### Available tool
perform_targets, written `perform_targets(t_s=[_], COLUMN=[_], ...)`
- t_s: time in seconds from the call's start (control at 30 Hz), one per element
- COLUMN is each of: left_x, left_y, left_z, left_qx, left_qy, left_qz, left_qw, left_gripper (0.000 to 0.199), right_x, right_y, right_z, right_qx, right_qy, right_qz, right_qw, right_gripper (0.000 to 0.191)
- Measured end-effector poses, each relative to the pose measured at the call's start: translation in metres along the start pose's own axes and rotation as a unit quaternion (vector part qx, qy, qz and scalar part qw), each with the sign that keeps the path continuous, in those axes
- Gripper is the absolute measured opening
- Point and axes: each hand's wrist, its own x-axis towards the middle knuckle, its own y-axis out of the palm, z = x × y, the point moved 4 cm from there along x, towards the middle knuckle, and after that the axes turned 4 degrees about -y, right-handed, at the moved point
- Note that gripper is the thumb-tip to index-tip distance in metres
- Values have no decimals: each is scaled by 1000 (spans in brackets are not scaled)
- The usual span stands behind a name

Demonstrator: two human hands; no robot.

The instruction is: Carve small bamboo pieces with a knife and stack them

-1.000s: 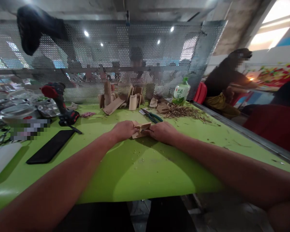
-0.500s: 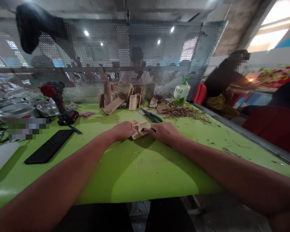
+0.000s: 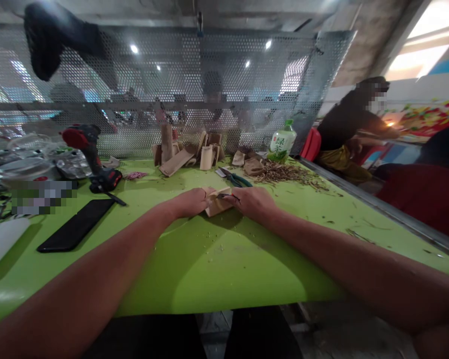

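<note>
A small pale wooden piece (image 3: pixel 217 207) lies tilted on the green table (image 3: pixel 224 269) between my hands. The fingers of my left hand (image 3: pixel 195 202) are closed on its left side. My right hand (image 3: pixel 252 202) is wrapped round a small dark-bladed knife (image 3: pixel 228 196), whose blade touches the top of the wood. Just behind my right hand lie pliers with green handles (image 3: pixel 239 180). Tiny pale chips are scattered on the table in front of the piece.
Wood blocks (image 3: pixel 177 160) stand at the back, with a green-capped bottle (image 3: pixel 282 142) and brown shavings (image 3: pixel 288 173) to their right. At left are a drill (image 3: pixel 92 157), a black flat case (image 3: pixel 77 225) and jars. A person (image 3: pixel 353 119) sits beyond the table's right edge.
The blade and my right hand have shifted slightly left and up over the wooden piece, which has tilted a little. My left hand keeps its hold.
</note>
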Motion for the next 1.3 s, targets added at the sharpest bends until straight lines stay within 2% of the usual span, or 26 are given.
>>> perform_targets(t_s=[0.17,0.43,0.53,0.67,0.87,1.3], left_x=[0,-1,0,3,5,3], left_y=[0,-1,1,3,5,8], left_z=[-2,-2,-1,1,6,7], left_qx=[-12,1,-16,-66,-119,-115], left_qy=[-17,-75,-65,-43,-61,-72], left_qz=[9,24,32,50,68,85], left_qw=[1000,997,997,996,989,987], left_gripper=[41,42,40,35,34,34], right_x=[2,5,3,2,5,9], right_y=[3,9,9,8,7,5], right_z=[0,3,5,5,3,4], right_qx=[-28,-54,-65,-64,-60,-50], right_qy=[-7,-25,-37,-34,-15,-38], right_qz=[-9,39,34,-5,-19,37], right_qw=[1000,997,997,997,998,997], right_gripper=[57,61,60,58,60,58])
